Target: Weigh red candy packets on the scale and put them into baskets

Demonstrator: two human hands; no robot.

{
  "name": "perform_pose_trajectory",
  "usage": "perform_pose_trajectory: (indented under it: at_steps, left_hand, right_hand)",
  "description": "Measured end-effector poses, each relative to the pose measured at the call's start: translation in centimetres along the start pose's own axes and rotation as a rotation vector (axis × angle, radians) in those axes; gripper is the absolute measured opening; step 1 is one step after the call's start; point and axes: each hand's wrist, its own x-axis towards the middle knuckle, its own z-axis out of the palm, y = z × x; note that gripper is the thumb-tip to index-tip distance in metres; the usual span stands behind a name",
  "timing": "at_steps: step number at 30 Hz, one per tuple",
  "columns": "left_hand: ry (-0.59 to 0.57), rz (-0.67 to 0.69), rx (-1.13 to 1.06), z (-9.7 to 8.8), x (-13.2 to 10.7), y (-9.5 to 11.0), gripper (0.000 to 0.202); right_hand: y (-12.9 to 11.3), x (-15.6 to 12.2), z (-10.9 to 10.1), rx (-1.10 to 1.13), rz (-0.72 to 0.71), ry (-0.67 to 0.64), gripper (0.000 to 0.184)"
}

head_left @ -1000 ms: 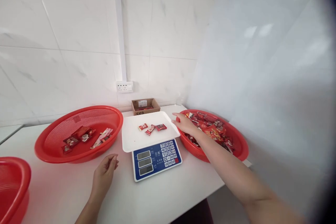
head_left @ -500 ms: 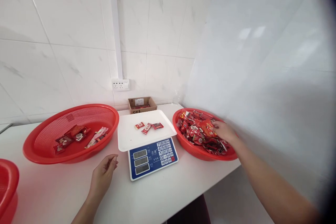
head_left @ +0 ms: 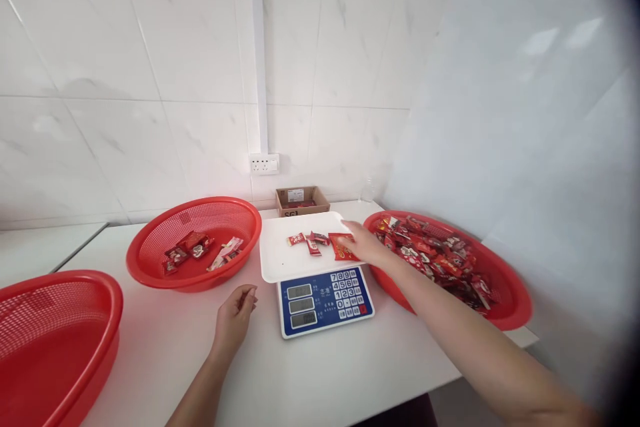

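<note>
A blue electronic scale [head_left: 325, 300] with a white weighing tray [head_left: 283, 257] stands mid-table. Three small red candy packets [head_left: 309, 240] lie on the tray. My right hand [head_left: 367, 247] reaches over the tray's right side, its fingers on a larger red packet [head_left: 341, 248] that rests on the tray. Whether the fingers still grip it is unclear. My left hand [head_left: 234, 317] rests on the white table left of the scale, fingers loosely curled, holding nothing that I can see. A red basket [head_left: 505, 293] heaped with red packets sits to the right of the scale.
A second red basket [head_left: 150, 260] with a few packets sits left of the scale; a third red basket [head_left: 75, 327] is at the near left. A small cardboard box [head_left: 302, 200] and a wall socket [head_left: 265, 163] are behind the scale. The table edge runs along the front.
My right hand went from the scale tray to the right basket, picked a red packet, and has come back over the tray with it. The left hand stayed put.
</note>
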Motion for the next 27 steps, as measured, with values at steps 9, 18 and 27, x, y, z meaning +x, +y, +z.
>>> perform_pose_trajectory:
  at_steps: [9, 18, 27]
  left_hand:
    - [-0.013, 0.016, -0.007, 0.1, 0.1, -0.7, 0.044]
    - [-0.019, 0.010, -0.007, 0.5, 0.2, -1.3, 0.040]
    - [0.360, 0.563, 0.361, -1.8, -0.6, 0.6, 0.020]
  right_hand:
    - [-5.3, 2.4, 4.7, -0.144, -0.034, -0.214, 0.075]
    - [-7.6, 2.8, 5.2, -0.216, -0.336, -0.242, 0.066]
    - [-6.1, -1.0, 4.3, -0.175, -0.435, -0.204, 0.059]
